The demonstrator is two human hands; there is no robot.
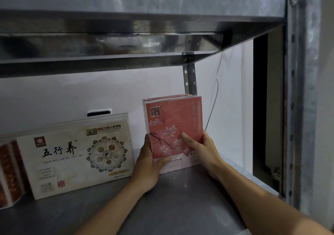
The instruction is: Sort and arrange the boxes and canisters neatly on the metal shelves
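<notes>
Far left of the grip, a red-and-white patterned box [10, 173] stands at the frame edge, partly cut off. Just right of it, touching or nearly so, a wide cream cardboard box with black calligraphy and a round mandala print [77, 155] stands upright on the grey metal shelf [180, 198], leaning back slightly toward the white wall. Small gap between that cream box and the grip.

Left hand [148, 164] wraps the lower left edge of a red shrink-wrapped box with white cherry-blossom print [174, 128]: fingers behind the left side, thumb across the front lower corner. Box stands upright, bottom edge on or just above the shelf surface, can't tell which. Looks like several thin boxes stacked together under the wrap, edges visible at top.

Right hand [202, 148] closes on the box's right edge, thumb pressed on the front face, fingers round the right side. Both hands closed firmly on the same box.

Behind the grip, a perforated metal upright [189, 79] and a thin white cable [216, 90] run along the wall. Above, the underside of the upper metal shelf [126, 41]. Far right, the front steel post [303, 90].
</notes>
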